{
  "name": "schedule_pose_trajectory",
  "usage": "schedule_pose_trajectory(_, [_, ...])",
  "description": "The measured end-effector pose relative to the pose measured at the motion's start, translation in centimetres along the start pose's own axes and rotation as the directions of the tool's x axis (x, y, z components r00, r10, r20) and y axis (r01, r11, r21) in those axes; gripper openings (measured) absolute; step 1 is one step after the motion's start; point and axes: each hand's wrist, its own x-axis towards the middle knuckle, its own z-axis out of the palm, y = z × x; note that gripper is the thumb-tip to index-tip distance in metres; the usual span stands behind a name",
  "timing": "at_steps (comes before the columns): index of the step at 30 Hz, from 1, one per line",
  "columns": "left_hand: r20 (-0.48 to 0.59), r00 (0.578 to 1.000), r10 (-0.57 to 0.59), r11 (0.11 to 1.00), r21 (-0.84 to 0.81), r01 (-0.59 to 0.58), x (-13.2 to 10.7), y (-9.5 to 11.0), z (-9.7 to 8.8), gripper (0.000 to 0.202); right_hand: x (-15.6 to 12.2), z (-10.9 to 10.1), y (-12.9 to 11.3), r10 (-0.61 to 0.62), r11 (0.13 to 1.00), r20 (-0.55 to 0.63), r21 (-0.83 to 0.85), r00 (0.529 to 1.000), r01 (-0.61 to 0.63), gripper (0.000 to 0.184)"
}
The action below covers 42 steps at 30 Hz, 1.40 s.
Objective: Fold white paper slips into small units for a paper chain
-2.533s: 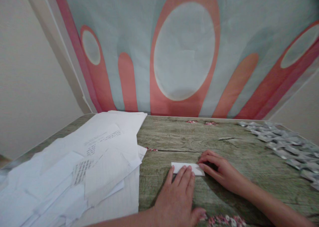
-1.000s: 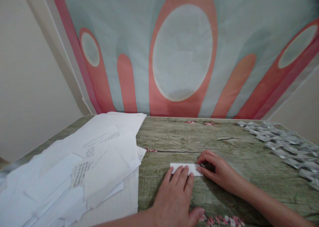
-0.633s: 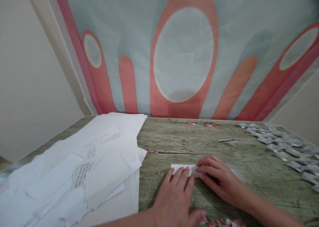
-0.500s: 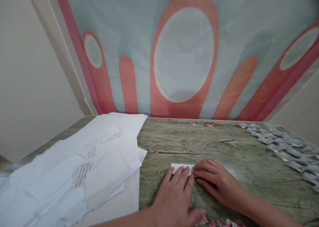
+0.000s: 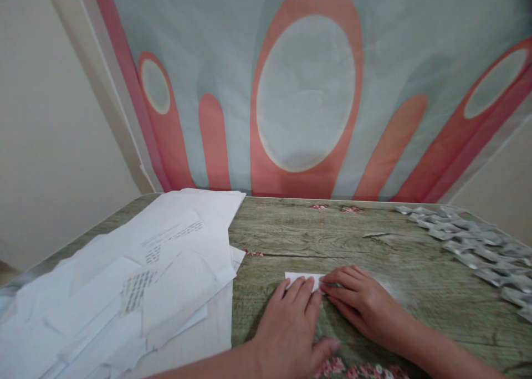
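A small white piece of folded paper [image 5: 305, 277] lies on the table near the front, partly covered by both hands. My left hand [image 5: 291, 321] rests flat over it, fingers stretched out on the paper and the thumb apart to the right. At the paper's right end, my right hand [image 5: 363, 301] has its fingers together with the tips closed on the edge. The fingers hide that end of the paper.
A heap of loose white sheets [image 5: 178, 290], some printed, covers the left of the wood-patterned table [image 5: 307, 229]. Several folded greyish-white paper pieces [image 5: 474, 235] lie in rows at the right. Behind stands a wall covering [image 5: 307, 91] with red shapes.
My left hand shifts very slightly left, its thumb drawing a little inward. My right hand and the paper look almost the same.
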Motion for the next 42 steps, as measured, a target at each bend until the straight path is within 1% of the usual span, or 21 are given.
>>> schedule_pose_trajectory(4, [-0.025, 0.999, -0.028, 0.999, 0.04, 0.029, 0.1, 0.1, 0.0, 0.066, 0.0, 0.0, 0.1, -0.002, 1.0, 0.001, -0.011, 1.0, 0.002, 0.024])
schedule_pose_trajectory(12, [-0.06, 0.995, -0.079, 0.987, 0.135, 0.087, 0.1, 0.3, -0.8, 0.058, 0.0, -0.1, -0.1, 0.017, 1.0, 0.021, -0.016, 1.0, -0.016, 0.024])
schedule_pose_trajectory(16, [-0.063, 0.99, -0.129, 0.968, 0.209, 0.139, 0.0, 0.5, -1.2, 0.055, 0.1, -0.2, -0.1, 0.005, 1.0, -0.006, -0.026, 1.0, -0.005, 0.023])
schedule_pose_trajectory(19, [-0.057, 0.983, -0.173, 0.949, 0.257, 0.182, 0.0, 0.5, -1.4, 0.051, 0.1, -0.2, -0.1, -0.006, 1.0, -0.011, -0.027, 1.0, 0.006, 0.023])
schedule_pose_trajectory(21, [-0.057, 0.982, -0.182, 0.943, 0.273, 0.191, 0.0, 0.5, -1.5, 0.048, 0.1, -0.2, -0.1, -0.003, 1.0, -0.003, -0.03, 1.0, 0.003, 0.023])
schedule_pose_trajectory(25, [-0.057, 0.983, -0.174, 0.934, 0.308, 0.183, 0.0, 0.5, -1.4, 0.045, 0.1, -0.2, -0.5, 0.022, 0.998, 0.033, -0.056, 0.999, -0.02, 0.024])
schedule_pose_trajectory(27, [-0.039, 0.986, -0.162, 0.927, 0.336, 0.165, 0.0, 0.6, -1.2, 0.044, 0.0, -0.2, -0.8, 0.027, 0.996, 0.047, -0.092, 0.999, -0.023, 0.026])
schedule_pose_trajectory(31, [-0.017, 0.984, -0.179, 0.914, 0.367, 0.173, -0.2, 0.9, -0.9, 0.049, 0.1, -0.3, -1.8, 0.024, 0.981, 0.096, -0.193, 0.995, -0.005, 0.034])
schedule_pose_trajectory(34, [-0.013, 0.983, -0.184, 0.911, 0.374, 0.175, -0.4, 1.0, -0.7, 0.052, 0.2, -0.3, -2.4, 0.024, 0.967, 0.107, -0.256, 0.994, 0.004, 0.041])
schedule_pose_trajectory(36, [-0.009, 0.989, -0.151, 0.921, 0.361, 0.144, -0.5, 1.0, -0.5, 0.052, 0.2, -0.2, -2.7, 0.026, 0.96, 0.099, -0.281, 0.995, 0.003, 0.042])
schedule_pose_trajectory(40, [0.003, 0.999, -0.04, 0.957, 0.289, 0.037, -0.6, 0.9, 0.0, 0.052, 0.1, 0.3, -2.8, 0.036, 0.953, 0.066, -0.303, 0.997, -0.015, 0.043])
schedule_pose_trajectory(42, [0.008, 0.999, -0.033, 0.964, 0.264, 0.03, -0.5, 0.9, 0.2, 0.053, 0.1, 0.5, -2.8, 0.042, 0.949, 0.053, -0.314, 0.998, -0.023, 0.042])
